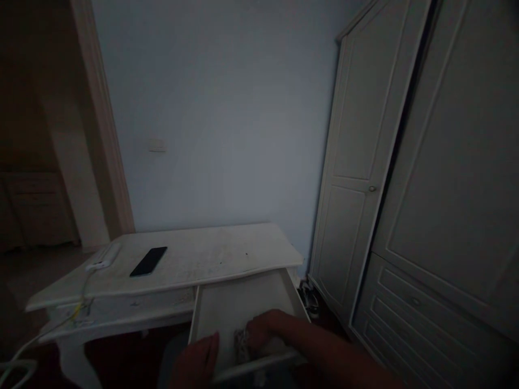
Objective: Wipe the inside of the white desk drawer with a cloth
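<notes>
A white desk [211,254] stands against the wall with its right drawer [233,308] pulled out. My right hand [261,329] reaches into the drawer, its fingers curled on a small crumpled patterned thing [242,343] lying on the drawer floor. My left hand [198,359] rests at the drawer's front left corner, fingers together; the dim light hides whether it grips the edge.
A black phone [148,261] and a white power strip [103,257] with a trailing cable lie on the desktop. A tall white wardrobe [409,178] fills the right side, one door ajar. Shoes [310,297] sit on the floor between desk and wardrobe. A doorway opens at left.
</notes>
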The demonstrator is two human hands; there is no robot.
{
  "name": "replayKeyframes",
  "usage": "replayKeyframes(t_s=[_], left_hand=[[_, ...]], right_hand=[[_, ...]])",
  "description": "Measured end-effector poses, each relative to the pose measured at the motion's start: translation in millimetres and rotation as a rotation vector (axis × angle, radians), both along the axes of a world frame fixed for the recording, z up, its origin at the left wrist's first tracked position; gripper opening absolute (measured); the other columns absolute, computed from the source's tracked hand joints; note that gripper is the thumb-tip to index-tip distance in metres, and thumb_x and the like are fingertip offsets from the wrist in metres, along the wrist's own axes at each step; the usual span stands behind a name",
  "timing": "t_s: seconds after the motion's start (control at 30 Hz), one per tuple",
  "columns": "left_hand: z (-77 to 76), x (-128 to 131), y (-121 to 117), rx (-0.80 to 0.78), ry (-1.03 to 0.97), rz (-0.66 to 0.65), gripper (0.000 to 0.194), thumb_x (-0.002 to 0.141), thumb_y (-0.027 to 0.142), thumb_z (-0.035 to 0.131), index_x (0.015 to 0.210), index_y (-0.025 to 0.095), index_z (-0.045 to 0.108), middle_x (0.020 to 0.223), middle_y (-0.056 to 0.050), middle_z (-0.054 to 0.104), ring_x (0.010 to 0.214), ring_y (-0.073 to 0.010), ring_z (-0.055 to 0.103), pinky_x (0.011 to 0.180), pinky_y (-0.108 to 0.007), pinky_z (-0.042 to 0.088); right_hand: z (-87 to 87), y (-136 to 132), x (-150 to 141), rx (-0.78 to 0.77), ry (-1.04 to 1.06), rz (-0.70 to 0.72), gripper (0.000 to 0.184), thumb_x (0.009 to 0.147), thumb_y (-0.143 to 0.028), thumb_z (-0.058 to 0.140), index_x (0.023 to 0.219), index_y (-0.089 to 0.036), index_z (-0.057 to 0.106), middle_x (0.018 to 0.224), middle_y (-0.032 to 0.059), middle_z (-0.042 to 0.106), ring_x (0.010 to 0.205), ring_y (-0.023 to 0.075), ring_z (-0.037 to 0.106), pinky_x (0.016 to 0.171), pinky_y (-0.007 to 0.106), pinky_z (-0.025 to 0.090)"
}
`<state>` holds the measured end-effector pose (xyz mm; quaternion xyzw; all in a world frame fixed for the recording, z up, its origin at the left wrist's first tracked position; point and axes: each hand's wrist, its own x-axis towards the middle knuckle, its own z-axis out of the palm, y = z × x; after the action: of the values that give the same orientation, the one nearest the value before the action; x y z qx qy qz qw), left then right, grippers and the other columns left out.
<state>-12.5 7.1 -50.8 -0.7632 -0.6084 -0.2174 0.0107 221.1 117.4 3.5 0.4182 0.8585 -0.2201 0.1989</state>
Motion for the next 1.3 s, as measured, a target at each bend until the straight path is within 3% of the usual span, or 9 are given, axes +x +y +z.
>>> replayKeyframes(t_s=[0.17, 0.3, 0.57, 0.7, 0.8, 0.93, 1.07, 1.2, 1.3], left_hand=[[14.8, 14.7, -6.1, -0.083, -0.054, 0.017, 0.039, 0.104, 0.033, 0.039, 0.103, 0.037, 0.079, 0.106, 0.002, 0.084, 0.099, -0.0204, 0.079, 0.089, -0.029, 0.058], [28.2, 20.7, -10.8, -0.147, -0.081, 0.029, 0.052, 0.109, 0.039, 0.03, 0.09, 0.032, 0.078, 0.094, -0.001, 0.084, 0.092, -0.0207, 0.08, 0.083, -0.029, 0.056], [23.0, 19.1, -9.3, -0.121, -0.071, 0.002, 0.052, 0.109, 0.041, 0.033, 0.085, 0.03, 0.077, 0.089, -0.002, 0.083, 0.085, -0.0192, 0.079, 0.078, -0.027, 0.055], [20.4, 17.9, -9.5, -0.11, -0.061, 0.007, 0.046, 0.107, 0.042, 0.039, 0.085, 0.029, 0.077, 0.085, -0.003, 0.083, 0.079, -0.0192, 0.079, 0.071, -0.024, 0.055], [21.1, 16.4, -9.2, -0.13, -0.047, 0.006, 0.044, 0.107, 0.038, 0.039, 0.092, 0.029, 0.079, 0.086, -0.004, 0.083, 0.078, -0.019, 0.079, 0.07, -0.024, 0.055], [25.3, 15.5, -8.3, -0.132, 0.017, -0.021, 0.04, 0.101, 0.028, 0.041, 0.113, 0.026, 0.079, 0.103, -0.007, 0.084, 0.087, -0.0208, 0.079, 0.075, -0.027, 0.057], [34.7, 20.0, -11.0, -0.191, -0.051, -0.023, 0.045, 0.105, 0.031, 0.035, 0.117, 0.029, 0.078, 0.113, -0.005, 0.083, 0.1, -0.0209, 0.078, 0.088, -0.031, 0.057], [37.1, 22.9, -13.4, -0.224, -0.05, -0.009, 0.048, 0.108, 0.036, 0.032, 0.107, 0.029, 0.079, 0.112, -0.005, 0.083, 0.101, -0.0217, 0.078, 0.091, -0.033, 0.056], [28.3, 20.8, -11.1, -0.208, -0.021, -0.029, 0.047, 0.108, 0.039, 0.033, 0.097, 0.03, 0.078, 0.102, -0.003, 0.083, 0.096, -0.0218, 0.078, 0.087, -0.032, 0.056]], right_hand=[[17.5, 1.7, 67.5, 0.329, -0.094, -0.175, 0.047, 0.063, -0.024, 0.082, 0.11, -0.02, 0.079, 0.112, 0.0193, 0.079, 0.106, 0.0417, 0.076, 0.088, 0.053, 0.061], [20.5, 16.2, 72.8, 0.563, 0.031, -0.364, 0.063, 0.082, -0.021, 0.068, 0.145, -0.014, 0.059, 0.135, 0.0256, 0.068, 0.125, 0.0389, 0.067, 0.1, 0.051, 0.055], [0.4, 35.1, -41.9, 0.604, 0.252, -0.509, 0.055, 0.089, -0.04, 0.066, 0.139, -0.02, 0.058, 0.137, 0.022, 0.066, 0.124, 0.0372, 0.065, 0.09, 0.049, 0.058], [-16.5, 20.9, -107.9, 0.503, 0.353, -0.312, 0.07, 0.078, -0.047, 0.077, 0.139, -0.019, 0.059, 0.136, 0.0211, 0.067, 0.122, 0.0393, 0.066, 0.093, 0.054, 0.059], [-30.5, 11.3, -127.5, 0.386, 0.347, -0.112, 0.071, 0.078, -0.042, 0.076, 0.14, -0.013, 0.058, 0.135, 0.0258, 0.067, 0.12, 0.0429, 0.068, 0.091, 0.058, 0.06], [-38.2, -1.6, -107.3, 0.224, 0.285, 0.102, 0.055, 0.08, -0.037, 0.075, 0.132, -0.021, 0.066, 0.128, 0.0185, 0.074, 0.108, 0.0388, 0.075, 0.075, 0.048, 0.065], [-26.2, -17.5, -65.9, 0.072, 0.232, 0.228, 0.048, 0.083, -0.04, 0.072, 0.128, -0.023, 0.069, 0.128, 0.0152, 0.076, 0.108, 0.0369, 0.077, 0.076, 0.044, 0.065], [-4.4, -25.0, -11.7, 0.138, 0.207, 0.226, 0.061, 0.081, -0.046, 0.075, 0.136, -0.021, 0.065, 0.132, 0.0191, 0.073, 0.112, 0.0401, 0.075, 0.083, 0.049, 0.063], [6.0, -21.1, 34.4, 0.29, 0.194, 0.0, 0.07, 0.076, -0.047, 0.082, 0.138, -0.023, 0.064, 0.13, 0.0173, 0.074, 0.115, 0.0397, 0.074, 0.092, 0.049, 0.061]])
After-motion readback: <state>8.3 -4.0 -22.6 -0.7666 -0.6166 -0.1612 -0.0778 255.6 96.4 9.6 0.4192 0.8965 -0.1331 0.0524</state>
